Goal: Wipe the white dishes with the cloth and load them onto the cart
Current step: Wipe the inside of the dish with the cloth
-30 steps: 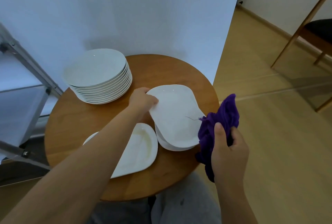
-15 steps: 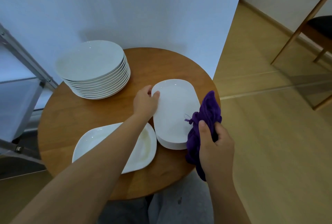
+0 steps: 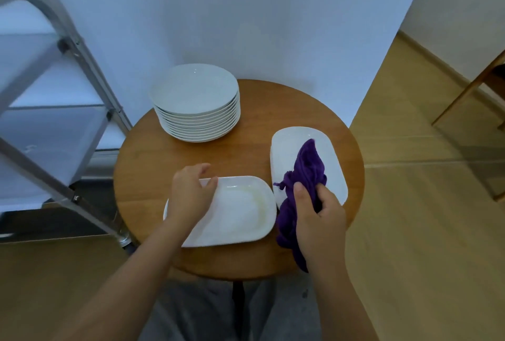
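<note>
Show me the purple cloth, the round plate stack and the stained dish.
purple cloth [image 3: 310,161], head view, upper fold.
round plate stack [image 3: 194,88], head view, top plate's centre.
stained dish [image 3: 240,209], head view, inner basin.

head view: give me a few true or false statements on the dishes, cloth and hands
1. The right hand grips the purple cloth. True.
2. The cloth lies on the round plate stack. False: it trails onto the right oblong dish.
3. The left hand touches the near oblong dish. True.
4. The near dish looks spotless. False: a yellowish smear rings its well.
5. The plate stack sits on the cart. False: it is on the round table.
</note>
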{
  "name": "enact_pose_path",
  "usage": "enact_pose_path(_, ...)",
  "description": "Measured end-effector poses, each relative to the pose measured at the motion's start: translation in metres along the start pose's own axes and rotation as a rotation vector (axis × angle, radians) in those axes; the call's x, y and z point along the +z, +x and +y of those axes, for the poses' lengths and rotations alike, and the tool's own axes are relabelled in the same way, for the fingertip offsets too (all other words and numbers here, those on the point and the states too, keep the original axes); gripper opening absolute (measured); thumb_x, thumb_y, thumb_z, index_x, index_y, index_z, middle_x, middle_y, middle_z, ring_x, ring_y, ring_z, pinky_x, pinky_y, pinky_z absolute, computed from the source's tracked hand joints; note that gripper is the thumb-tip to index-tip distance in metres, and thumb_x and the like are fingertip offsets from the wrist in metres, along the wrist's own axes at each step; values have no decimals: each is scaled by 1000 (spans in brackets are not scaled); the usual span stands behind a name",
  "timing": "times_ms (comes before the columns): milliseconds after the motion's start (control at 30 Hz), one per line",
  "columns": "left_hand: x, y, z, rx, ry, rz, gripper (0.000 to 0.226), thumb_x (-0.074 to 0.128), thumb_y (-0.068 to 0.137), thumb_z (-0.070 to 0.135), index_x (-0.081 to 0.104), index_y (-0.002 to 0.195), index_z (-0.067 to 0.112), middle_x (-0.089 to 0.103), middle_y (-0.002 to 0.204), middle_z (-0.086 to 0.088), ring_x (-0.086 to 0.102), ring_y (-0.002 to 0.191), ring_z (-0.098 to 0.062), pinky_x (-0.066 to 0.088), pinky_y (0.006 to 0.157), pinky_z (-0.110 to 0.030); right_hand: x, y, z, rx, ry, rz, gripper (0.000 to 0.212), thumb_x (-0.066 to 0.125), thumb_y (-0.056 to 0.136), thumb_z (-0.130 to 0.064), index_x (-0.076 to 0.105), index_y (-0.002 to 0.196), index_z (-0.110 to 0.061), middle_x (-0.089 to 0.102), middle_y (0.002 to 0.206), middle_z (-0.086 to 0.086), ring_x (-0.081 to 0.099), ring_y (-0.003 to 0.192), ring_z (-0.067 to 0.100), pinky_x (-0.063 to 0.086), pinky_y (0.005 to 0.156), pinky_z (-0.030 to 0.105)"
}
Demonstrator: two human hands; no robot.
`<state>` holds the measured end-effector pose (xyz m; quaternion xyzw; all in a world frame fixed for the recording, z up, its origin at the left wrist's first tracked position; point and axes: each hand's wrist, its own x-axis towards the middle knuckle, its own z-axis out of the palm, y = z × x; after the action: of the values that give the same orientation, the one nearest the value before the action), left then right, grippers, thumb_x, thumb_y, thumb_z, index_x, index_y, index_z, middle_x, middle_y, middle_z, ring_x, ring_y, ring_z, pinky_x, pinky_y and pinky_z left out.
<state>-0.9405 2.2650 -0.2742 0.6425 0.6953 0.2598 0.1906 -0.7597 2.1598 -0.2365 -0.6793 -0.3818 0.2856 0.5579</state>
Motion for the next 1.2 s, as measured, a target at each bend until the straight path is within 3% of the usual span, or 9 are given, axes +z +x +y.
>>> enact_pose_path(133,-23,-11,-59,-177,213,59,40,59,88,37,56,121,13,59,115,-9,54,103,-24,47,84,-38,20,-16,-2,-28,-57,-74,15,54,92,-28,59,94,-14,59,84,5,56,75,13,42,57,14)
enact_pose_path(233,-27,-13,-74,-212,70,-88,25,55,92,34,60,82,12,63,77,-4,57,68,-15,49,62,-30,31,-26,-1,-33,-95,-115,10,55,92,-28,58,94,-19,58,84,0,56,76,12,42,54,12)
enact_pose_path(333,-30,-12,-73,-158,145,-108,35,51,94,31,52,64,14,56,63,-4,56,61,-21,50,62,-35,36,-33,1,-40,-120,-124,9,56,92,-28,59,90,-19,58,82,0,55,73,12,42,53,11)
enact_pose_path(467,-30,-12,-69,-108,365,-99,40,45,97,33,43,59,19,46,56,3,48,52,-12,42,52,-25,32,-37,4,-33,-124,-104,10,56,91,-28,60,89,-20,60,81,3,56,72,11,43,53,9)
enact_pose_path(600,-29,-13,-69,-156,380,-67,32,44,98,33,54,74,13,45,58,3,49,53,-12,42,50,-24,24,-37,7,18,-102,-97,8,55,91,-31,57,84,-29,61,84,0,58,76,13,44,54,15)
enact_pose_path(800,-39,-18,-64,-233,167,10,17,37,99,32,38,90,18,46,68,3,48,57,-9,30,44,-21,14,-34,9,58,-85,-43,11,54,92,-32,60,85,-25,61,85,3,58,77,13,43,57,18)
enact_pose_path(1000,-43,-28,-57,-473,-472,-16,11,46,95,30,46,92,20,53,83,1,52,74,-13,42,58,-26,17,-35,10,123,-52,-56,19,52,93,-33,61,101,-18,61,88,4,59,83,17,43,57,20)
enact_pose_path(1100,-43,-30,-46,-556,-658,-144,30,41,96,42,56,93,16,61,90,-2,57,79,-17,45,64,-29,22,-35,11,153,-52,-34,21,52,94,-33,60,104,-17,62,88,2,59,82,15,42,55,18)
enact_pose_path(1200,-40,-37,-35,-612,-751,-198,44,30,99,47,54,117,14,59,93,0,54,82,-16,44,70,-31,28,-32,7,187,-29,-17,20,50,95,-34,58,104,-18,62,88,1,60,84,17,46,60,22)
